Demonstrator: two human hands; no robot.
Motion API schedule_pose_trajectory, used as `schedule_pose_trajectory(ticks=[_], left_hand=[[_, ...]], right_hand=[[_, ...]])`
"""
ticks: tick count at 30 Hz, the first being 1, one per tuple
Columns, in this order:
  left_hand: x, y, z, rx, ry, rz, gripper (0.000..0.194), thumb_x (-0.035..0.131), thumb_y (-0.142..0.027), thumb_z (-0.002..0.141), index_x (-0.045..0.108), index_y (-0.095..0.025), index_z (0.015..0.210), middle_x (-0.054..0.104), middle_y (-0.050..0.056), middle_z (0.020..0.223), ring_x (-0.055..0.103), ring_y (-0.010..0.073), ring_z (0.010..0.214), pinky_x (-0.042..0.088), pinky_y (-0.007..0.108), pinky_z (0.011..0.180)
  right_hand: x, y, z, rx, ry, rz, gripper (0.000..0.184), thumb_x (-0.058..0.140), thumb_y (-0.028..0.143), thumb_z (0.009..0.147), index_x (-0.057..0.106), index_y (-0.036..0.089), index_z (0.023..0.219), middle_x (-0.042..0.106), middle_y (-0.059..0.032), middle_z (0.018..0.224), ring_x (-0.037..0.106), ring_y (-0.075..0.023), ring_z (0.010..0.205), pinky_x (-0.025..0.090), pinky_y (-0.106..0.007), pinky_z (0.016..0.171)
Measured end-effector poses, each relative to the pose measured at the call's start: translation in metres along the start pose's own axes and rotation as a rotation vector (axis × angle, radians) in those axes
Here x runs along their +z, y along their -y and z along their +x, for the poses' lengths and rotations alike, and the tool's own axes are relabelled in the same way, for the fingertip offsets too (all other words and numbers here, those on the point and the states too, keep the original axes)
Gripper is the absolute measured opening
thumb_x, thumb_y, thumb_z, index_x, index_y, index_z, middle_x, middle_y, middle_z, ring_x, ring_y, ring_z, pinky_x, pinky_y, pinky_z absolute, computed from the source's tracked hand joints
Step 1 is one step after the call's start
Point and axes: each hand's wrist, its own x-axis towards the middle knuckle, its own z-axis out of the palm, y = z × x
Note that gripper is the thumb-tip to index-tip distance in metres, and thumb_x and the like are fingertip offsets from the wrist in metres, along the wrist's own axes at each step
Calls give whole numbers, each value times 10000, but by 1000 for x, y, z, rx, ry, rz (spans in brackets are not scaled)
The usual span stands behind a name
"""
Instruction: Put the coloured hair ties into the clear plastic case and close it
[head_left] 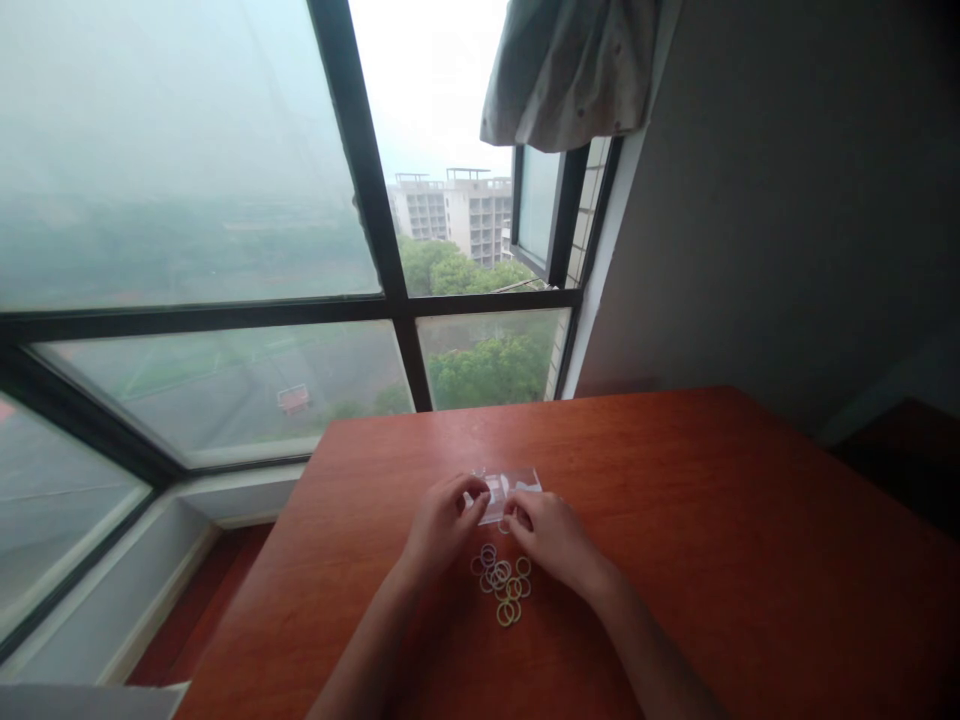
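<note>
A small clear plastic bag (527,478) lies on the table, between and just beyond my hands. My left hand (448,518) is closed in a pinch at the bag's left side. From the right, my right hand (553,535) has its thumb and fingers pressed together at the bag's near edge. A pale ring (504,527) shows at those fingertips, partly hidden by them. Nearer to me, between my wrists, several thin rings (498,575) lie in a loose, overlapping cluster. Some look whitish, others yellowish, such as the ring (505,612) closest to me.
The reddish-brown wooden table (675,520) stretches widely to the right and ends on the left beside a low sill (217,500). Dark-framed windows (394,250) rise behind it, with one pane (540,205) swung outward. A grey curtain (570,75) hangs above, next to the wall (765,200).
</note>
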Motion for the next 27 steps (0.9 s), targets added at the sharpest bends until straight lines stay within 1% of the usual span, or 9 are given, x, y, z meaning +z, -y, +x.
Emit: schedule_pose_trajectory(ticks=[2,5,9,14,17,22,24,27], left_hand=[[1,-5,0,-17,49,-78,173,549,-276,846,667,-160,796,621,0,688,485,103,582,372,212,569],[3,-11,0,-30,99,-145,144,572,-246,814,680,-157,781,631,-2,676,487,99,586,372,201,563],[4,-13,0,-50,99,-149,124,569,-210,783,679,-154,763,627,-9,659,473,92,566,372,200,560],[6,-8,0,-39,80,-106,135,548,-224,782,662,-161,745,619,-9,656,485,102,572,382,209,565],[3,-2,1,-50,15,-85,154,539,-257,795,643,-160,734,609,-10,644,489,105,562,381,212,554],[-5,14,5,-152,-175,-56,218,545,-345,799,645,-155,763,642,14,678,538,130,579,405,231,557],[-6,19,7,-182,-212,-32,236,549,-367,790,649,-155,764,653,23,690,558,143,592,419,243,571],[-5,25,8,-186,-232,24,250,548,-381,777,651,-156,747,639,22,664,555,151,598,415,248,575]], right_hand=[[-1,2,1,-2,-56,29,88,539,222,850,623,218,823,642,12,705,554,-129,646,297,-228,591],[-2,3,2,4,-102,47,94,539,255,866,619,218,832,629,12,689,544,-132,631,302,-229,590],[-1,3,2,4,-114,44,95,538,258,869,621,218,846,632,9,692,550,-136,634,319,-229,603],[-2,4,3,18,-87,43,102,536,256,863,630,217,854,636,1,697,566,-142,654,345,-228,619],[-5,3,3,26,-66,36,100,542,234,849,639,211,854,629,4,680,560,-138,638,354,-226,616],[-9,-1,1,-2,-1,65,88,556,211,828,643,204,819,630,15,675,553,-123,631,344,-212,602],[-7,-3,0,-12,42,61,77,569,195,811,646,202,804,631,20,674,545,-116,624,330,-208,588],[-5,-4,-1,-17,97,50,68,590,182,793,656,196,800,633,21,672,534,-109,617,317,-208,582]])
